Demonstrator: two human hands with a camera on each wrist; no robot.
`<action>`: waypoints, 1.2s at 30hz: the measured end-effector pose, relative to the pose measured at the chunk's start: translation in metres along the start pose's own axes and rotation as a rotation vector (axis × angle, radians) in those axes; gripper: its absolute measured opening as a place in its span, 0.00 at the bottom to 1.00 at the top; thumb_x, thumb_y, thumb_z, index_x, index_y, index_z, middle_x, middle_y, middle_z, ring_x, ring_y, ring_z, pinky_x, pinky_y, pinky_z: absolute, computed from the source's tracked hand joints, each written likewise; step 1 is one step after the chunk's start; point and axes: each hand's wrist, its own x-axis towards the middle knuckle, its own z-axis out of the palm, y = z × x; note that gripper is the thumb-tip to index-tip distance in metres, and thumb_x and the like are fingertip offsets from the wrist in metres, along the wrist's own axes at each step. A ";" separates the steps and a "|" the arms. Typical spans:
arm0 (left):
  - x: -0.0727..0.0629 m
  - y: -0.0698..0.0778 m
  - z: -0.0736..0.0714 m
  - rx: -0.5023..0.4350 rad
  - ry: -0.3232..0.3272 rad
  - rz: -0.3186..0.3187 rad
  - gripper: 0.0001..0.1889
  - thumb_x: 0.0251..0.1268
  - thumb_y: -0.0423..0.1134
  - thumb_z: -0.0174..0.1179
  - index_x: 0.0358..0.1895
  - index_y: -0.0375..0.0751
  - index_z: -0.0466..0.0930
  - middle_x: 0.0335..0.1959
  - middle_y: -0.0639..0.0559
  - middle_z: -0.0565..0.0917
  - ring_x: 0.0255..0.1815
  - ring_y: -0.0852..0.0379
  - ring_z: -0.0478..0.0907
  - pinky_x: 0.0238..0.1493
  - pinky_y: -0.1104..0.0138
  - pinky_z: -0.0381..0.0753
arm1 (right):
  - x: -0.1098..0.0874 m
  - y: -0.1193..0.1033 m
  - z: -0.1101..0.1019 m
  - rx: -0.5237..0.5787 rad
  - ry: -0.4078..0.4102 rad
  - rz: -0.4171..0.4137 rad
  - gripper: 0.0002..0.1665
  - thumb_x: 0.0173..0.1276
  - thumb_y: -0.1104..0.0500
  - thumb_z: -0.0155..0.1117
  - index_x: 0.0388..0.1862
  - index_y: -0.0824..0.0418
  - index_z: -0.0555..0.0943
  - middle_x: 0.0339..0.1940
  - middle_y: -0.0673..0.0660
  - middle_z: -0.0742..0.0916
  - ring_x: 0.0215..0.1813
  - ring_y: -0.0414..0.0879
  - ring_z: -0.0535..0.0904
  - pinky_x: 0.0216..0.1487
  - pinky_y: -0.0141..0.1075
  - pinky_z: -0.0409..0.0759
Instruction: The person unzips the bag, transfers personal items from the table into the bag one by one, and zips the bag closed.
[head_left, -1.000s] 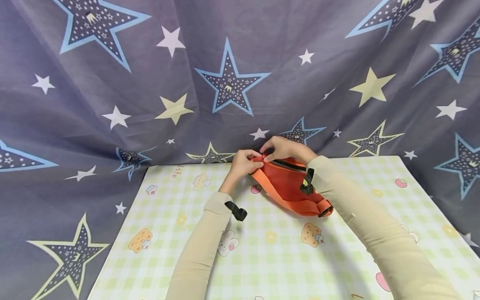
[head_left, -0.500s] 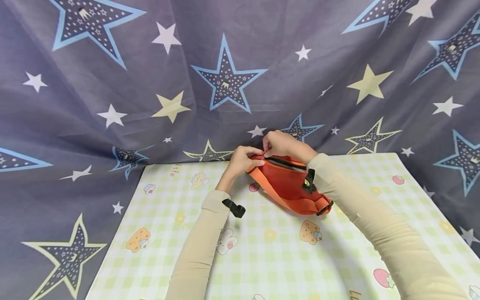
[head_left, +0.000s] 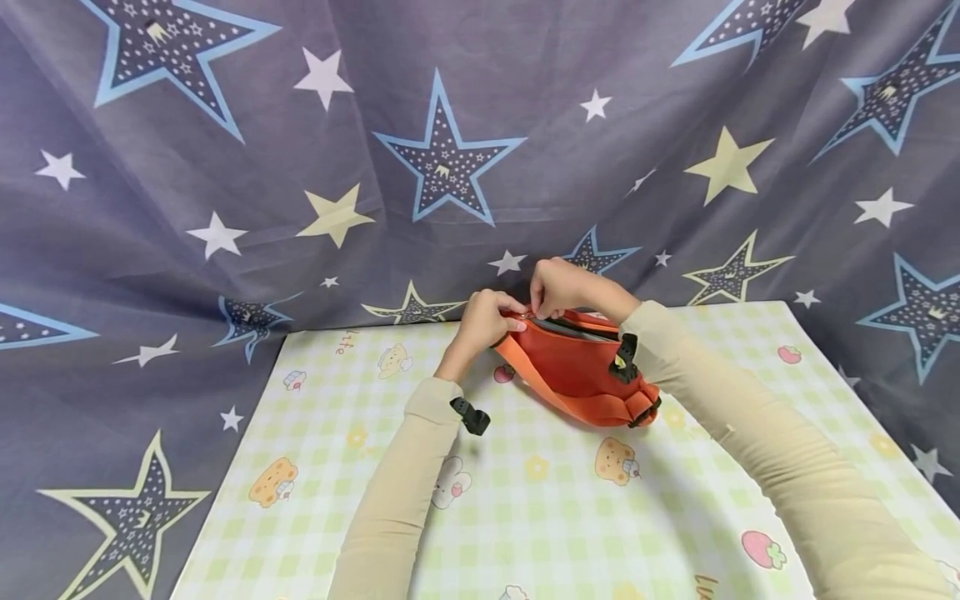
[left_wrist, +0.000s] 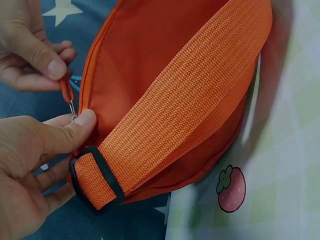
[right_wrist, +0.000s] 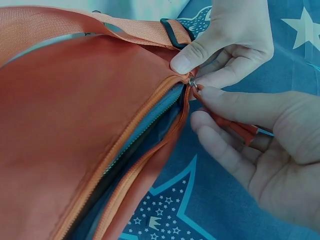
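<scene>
An orange waist bag (head_left: 573, 367) is held up at the far side of the table, its lower end near the tabletop. My left hand (head_left: 483, 321) pinches the bag's left end, beside a black strap slider (left_wrist: 97, 180) and the wide orange strap (left_wrist: 185, 95). Between thumb and fingers, my right hand (head_left: 561, 287) pinches the orange cord pull (left_wrist: 66, 91) of the zipper. The metal zipper slider (right_wrist: 192, 81) sits at that end, right by the left thumb. The zipper (right_wrist: 142, 130) gapes along the top, showing a dark inside; its contents cannot be made out.
The table is covered by a green-and-white checked cloth (head_left: 360, 500) with cartoon prints. Behind it hangs a dark star-patterned curtain (head_left: 300, 125), close to both hands. Black straps (head_left: 471, 415) circle the sleeves.
My right hand has risen slightly, its fingers drawing in to pinch at the zipper pull. The bag's opening shows a little wider. My left hand keeps its hold on the end.
</scene>
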 end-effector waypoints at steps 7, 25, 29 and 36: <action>0.001 0.002 0.004 0.048 0.042 -0.008 0.08 0.48 0.37 0.80 0.34 0.47 0.94 0.34 0.51 0.92 0.40 0.52 0.88 0.45 0.60 0.86 | -0.002 0.006 -0.001 -0.008 -0.056 0.024 0.07 0.62 0.70 0.71 0.25 0.66 0.89 0.21 0.58 0.89 0.27 0.56 0.88 0.31 0.38 0.87; 0.002 0.006 0.005 0.058 0.081 -0.058 0.05 0.48 0.37 0.80 0.29 0.47 0.94 0.31 0.52 0.92 0.40 0.50 0.88 0.46 0.58 0.86 | -0.026 0.014 -0.016 -0.148 -0.232 0.144 0.11 0.56 0.76 0.65 0.24 0.65 0.90 0.20 0.58 0.89 0.20 0.46 0.84 0.27 0.35 0.84; 0.002 0.004 0.004 0.054 0.079 -0.048 0.04 0.49 0.37 0.79 0.29 0.47 0.94 0.32 0.50 0.92 0.39 0.49 0.88 0.46 0.58 0.86 | -0.037 0.025 -0.019 -0.112 -0.236 0.149 0.10 0.55 0.76 0.65 0.23 0.66 0.89 0.18 0.58 0.88 0.20 0.45 0.84 0.24 0.32 0.82; 0.001 0.002 0.005 0.059 0.064 -0.059 0.04 0.51 0.37 0.79 0.29 0.48 0.94 0.32 0.51 0.92 0.39 0.50 0.87 0.46 0.58 0.86 | -0.053 0.037 -0.023 -0.067 -0.253 0.154 0.08 0.56 0.74 0.66 0.24 0.66 0.89 0.18 0.57 0.88 0.19 0.42 0.83 0.27 0.33 0.83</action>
